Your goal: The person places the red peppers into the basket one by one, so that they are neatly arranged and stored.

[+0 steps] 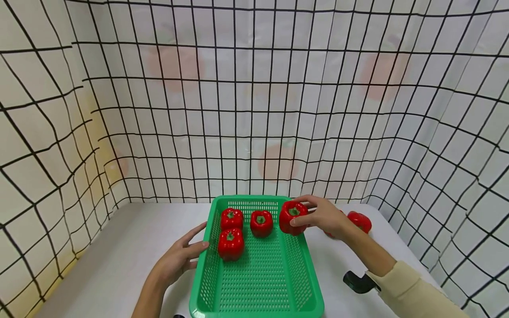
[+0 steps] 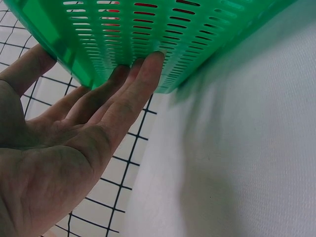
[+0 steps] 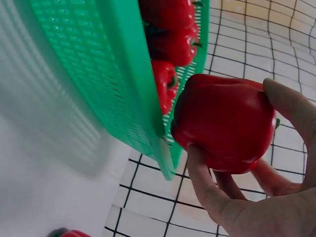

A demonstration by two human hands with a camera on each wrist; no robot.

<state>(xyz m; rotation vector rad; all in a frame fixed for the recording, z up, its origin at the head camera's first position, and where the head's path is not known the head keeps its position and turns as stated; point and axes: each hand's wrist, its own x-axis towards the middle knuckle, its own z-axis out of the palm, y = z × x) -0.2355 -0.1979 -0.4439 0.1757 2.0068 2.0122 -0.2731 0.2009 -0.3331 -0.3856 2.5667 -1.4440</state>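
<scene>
My right hand (image 1: 324, 215) grips a red bell pepper (image 1: 293, 217) between thumb and fingers, at the far right rim of a green perforated basket (image 1: 254, 282). In the right wrist view the held pepper (image 3: 224, 123) is beside the basket's top edge, its green stem turned toward the thumb side. Three more red peppers sit in the basket: one at the far left (image 1: 232, 218), one just nearer (image 1: 231, 244) and one in the far middle (image 1: 261, 223). With fingers extended, my left hand (image 1: 179, 258) touches the basket's left side; its fingertips (image 2: 154, 64) lie against the slotted wall.
On the white table (image 1: 119, 247), red peppers (image 1: 359, 221) lie right of the basket, partly hidden behind my right arm. A black curved object (image 1: 358, 282) shows by the right sleeve. Black grid netting (image 1: 246, 110) over pale walls encloses the back and both sides.
</scene>
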